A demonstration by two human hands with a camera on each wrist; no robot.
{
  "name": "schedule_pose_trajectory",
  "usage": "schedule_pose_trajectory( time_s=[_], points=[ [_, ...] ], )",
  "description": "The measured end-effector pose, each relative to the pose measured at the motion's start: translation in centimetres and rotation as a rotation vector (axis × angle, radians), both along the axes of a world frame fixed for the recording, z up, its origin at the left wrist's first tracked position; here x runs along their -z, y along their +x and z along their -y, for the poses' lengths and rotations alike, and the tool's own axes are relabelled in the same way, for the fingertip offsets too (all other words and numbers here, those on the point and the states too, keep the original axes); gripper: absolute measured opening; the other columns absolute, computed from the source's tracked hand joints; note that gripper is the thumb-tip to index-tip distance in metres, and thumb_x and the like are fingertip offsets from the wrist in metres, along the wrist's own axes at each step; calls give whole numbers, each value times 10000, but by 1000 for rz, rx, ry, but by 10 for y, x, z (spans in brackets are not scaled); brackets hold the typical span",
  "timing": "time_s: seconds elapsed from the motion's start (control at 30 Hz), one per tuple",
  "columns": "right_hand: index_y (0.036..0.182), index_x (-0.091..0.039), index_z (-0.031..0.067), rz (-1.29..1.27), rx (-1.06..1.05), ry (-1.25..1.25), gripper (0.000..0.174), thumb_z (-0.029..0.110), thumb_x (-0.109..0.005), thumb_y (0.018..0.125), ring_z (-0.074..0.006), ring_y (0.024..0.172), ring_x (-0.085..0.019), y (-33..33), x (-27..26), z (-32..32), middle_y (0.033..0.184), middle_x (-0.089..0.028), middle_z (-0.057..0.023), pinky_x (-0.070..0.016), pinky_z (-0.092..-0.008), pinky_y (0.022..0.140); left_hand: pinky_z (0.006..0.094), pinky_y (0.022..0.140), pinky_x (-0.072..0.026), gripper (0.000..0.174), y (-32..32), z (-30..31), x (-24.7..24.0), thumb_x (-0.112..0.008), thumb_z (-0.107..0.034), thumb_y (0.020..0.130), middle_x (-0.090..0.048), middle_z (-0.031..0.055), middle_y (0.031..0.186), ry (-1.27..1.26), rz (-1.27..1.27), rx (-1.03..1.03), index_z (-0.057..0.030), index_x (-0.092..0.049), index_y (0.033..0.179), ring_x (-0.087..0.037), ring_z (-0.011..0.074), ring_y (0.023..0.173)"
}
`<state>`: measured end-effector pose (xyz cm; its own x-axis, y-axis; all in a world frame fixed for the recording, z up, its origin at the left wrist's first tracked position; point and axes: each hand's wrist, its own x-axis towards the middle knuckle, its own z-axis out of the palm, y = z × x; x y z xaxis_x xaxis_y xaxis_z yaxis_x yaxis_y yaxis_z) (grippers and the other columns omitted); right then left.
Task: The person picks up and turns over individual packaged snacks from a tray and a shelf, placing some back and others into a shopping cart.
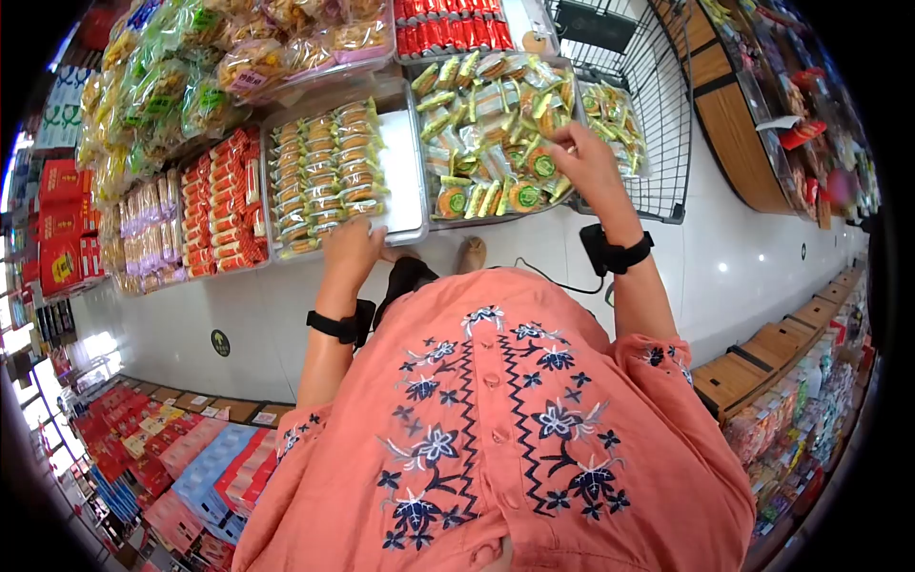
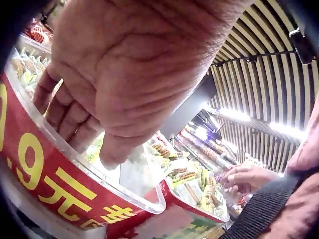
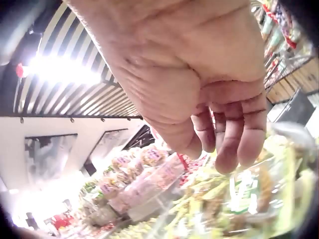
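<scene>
At the front edge of a clear bin (image 1: 410, 172) with rows of yellow-green wrapped snacks (image 1: 324, 162), my left hand (image 1: 353, 253) reaches over the rim; in the left wrist view the hand (image 2: 129, 74) has its fingers bent down inside, their tips partly hidden. My right hand (image 1: 591, 172) is above the right side of the neighbouring bin of loosely piled packets (image 1: 496, 124). In the right wrist view that hand (image 3: 199, 84) hangs with loosely bent fingers just over the packets (image 3: 244, 194), and nothing shows between them.
A metal shopping cart (image 1: 667, 124) stands right of the bins, with similar packets (image 1: 615, 124) beside its near side. Red-wrapped snacks (image 1: 224, 200) lie to the left, bagged snacks (image 1: 162, 86) behind them. A wooden-sided shelf (image 1: 739, 143) stands far right.
</scene>
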<state>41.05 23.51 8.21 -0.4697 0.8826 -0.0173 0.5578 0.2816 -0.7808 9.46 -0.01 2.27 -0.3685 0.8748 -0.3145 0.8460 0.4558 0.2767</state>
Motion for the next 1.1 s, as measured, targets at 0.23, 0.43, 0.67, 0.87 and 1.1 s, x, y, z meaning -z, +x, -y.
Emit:
schedule_pose_trajectory(
  time_s=[0.23, 0.43, 0.67, 0.87, 1.1],
  points=[
    [1206, -650, 2, 230, -62, 195, 452, 233, -764, 833, -338, 966, -616, 39, 48, -8, 1110, -605, -193, -511, -408, 837, 470, 788, -514, 358, 6, -7, -30, -638, -328, 946, -710, 223, 987, 108, 121, -16, 13, -689, 1044, -672, 411, 925],
    [1257, -632, 25, 300, -35, 95, 502, 223, -773, 817, -340, 934, -600, 32, 40, -1, 1081, -571, -198, -502, -418, 850, 464, 776, -505, 360, 13, -11, -36, -638, -330, 953, -700, 220, 978, 135, 172, -23, 20, -684, 1027, -663, 402, 908],
    [1205, -648, 85, 233, -110, 166, 442, 226, -772, 806, -383, 972, -634, 36, 60, -7, 1058, -615, -198, -531, -442, 830, 446, 762, -496, 354, 17, -12, -35, -630, -327, 959, -686, 213, 951, 143, 226, -26, 19, -675, 1025, -647, 392, 868],
    [1136, -637, 43, 124, -99, -148, 372, 200, -747, 816, -213, 796, -614, 30, 23, -9, 908, -616, -98, -507, -341, 699, 474, 746, -479, 344, 15, -8, -38, -598, -326, 940, -685, 225, 918, 180, 336, -106, 10, -668, 965, -637, 414, 862],
    [1116, -638, 39, -157, -262, -298, 333, 194, -753, 844, -121, 727, -587, -37, -42, 10, 873, -621, -19, -472, -295, 631, 438, 741, -500, 292, -15, 9, -39, -597, -284, 978, -691, 219, 908, 333, 325, -355, -6, -673, 1027, -653, 394, 830]
  ],
)
